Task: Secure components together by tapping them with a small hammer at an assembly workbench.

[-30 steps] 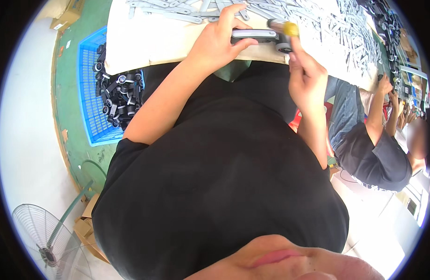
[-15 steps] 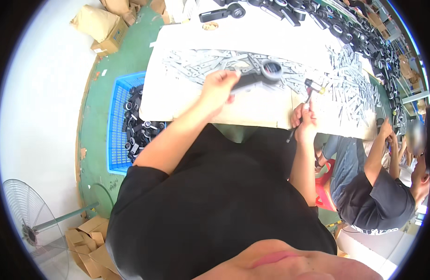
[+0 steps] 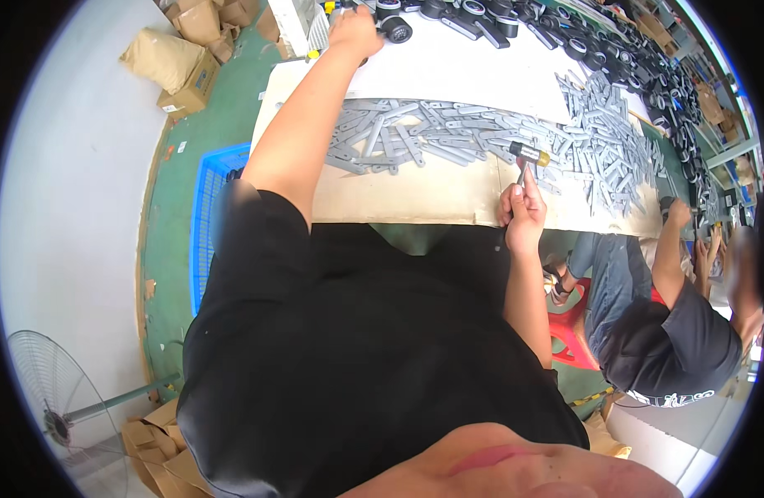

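My left arm stretches to the far left of the table (image 3: pixel 481 189). There my left hand (image 3: pixel 355 35) closes over the handle end of a black part (image 3: pixel 397 31) with a round head; its fingers are partly hidden. Near the table's front edge, my right hand (image 3: pixel 525 212) is closed round the handle of a small mallet (image 3: pixel 529 153). The mallet's head has one dark face and one yellow face, and it is raised before the grey strips. Many slim grey strips (image 3: pixel 432 129) lie loosely across the middle of the table, piled thicker to the right.
More black round-headed parts (image 3: pixel 481 21) line the far side. A blue crate (image 3: pixel 204 207) stands on the floor at the left, partly behind my arm. A co-worker (image 3: pixel 672 340) sits at the right beside a red stool (image 3: pixel 573 332). Cardboard boxes (image 3: pixel 191 83) and a fan (image 3: pixel 58 415) stand leftward.
My left hand has moved from mid-table to the far left; the black part it held is no longer in it, and it now grips another. My right hand still holds the mallet.
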Available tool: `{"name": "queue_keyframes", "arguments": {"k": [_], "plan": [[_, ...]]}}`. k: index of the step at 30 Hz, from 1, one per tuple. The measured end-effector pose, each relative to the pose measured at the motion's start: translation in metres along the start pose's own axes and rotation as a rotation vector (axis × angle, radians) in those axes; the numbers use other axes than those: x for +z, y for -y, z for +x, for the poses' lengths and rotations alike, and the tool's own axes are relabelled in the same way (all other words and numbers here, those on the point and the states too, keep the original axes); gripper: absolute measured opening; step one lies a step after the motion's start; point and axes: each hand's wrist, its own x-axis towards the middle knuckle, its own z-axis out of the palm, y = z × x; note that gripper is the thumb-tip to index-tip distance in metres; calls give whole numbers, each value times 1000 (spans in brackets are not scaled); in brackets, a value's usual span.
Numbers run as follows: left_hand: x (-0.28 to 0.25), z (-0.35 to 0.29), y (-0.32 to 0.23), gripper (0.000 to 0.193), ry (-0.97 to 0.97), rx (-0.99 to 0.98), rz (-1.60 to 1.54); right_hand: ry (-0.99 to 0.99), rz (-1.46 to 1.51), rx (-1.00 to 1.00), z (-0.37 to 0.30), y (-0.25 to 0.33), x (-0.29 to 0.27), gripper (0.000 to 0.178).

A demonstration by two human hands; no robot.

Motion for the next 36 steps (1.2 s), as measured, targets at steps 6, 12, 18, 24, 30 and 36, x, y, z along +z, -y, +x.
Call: {"name": "queue_keyframes", "arguments": {"k": [6, 12, 18, 24, 30, 36], "plan": [[-67, -57, -11, 86, 430, -110, 217, 48, 5, -40, -1, -3, 1, 49], [-110, -132, -39, 36, -311, 37, -485, 61, 16, -28, 0, 2, 5, 48], [-153, -164, -77, 20, -66, -535, -1610, -14, 2, 30, 1, 8, 12, 43], [-158, -238, -98, 47, 387, -272, -2013, -103, -337, 100, 10, 2, 15, 12], [-155, -275, -145, 61, 241, 459, -523, 1, -1147, -104, 47, 19, 41, 28], [-157, -282, -146, 74, 165, 444, -180, 57, -1338, -142, 74, 4, 50, 29]]}}
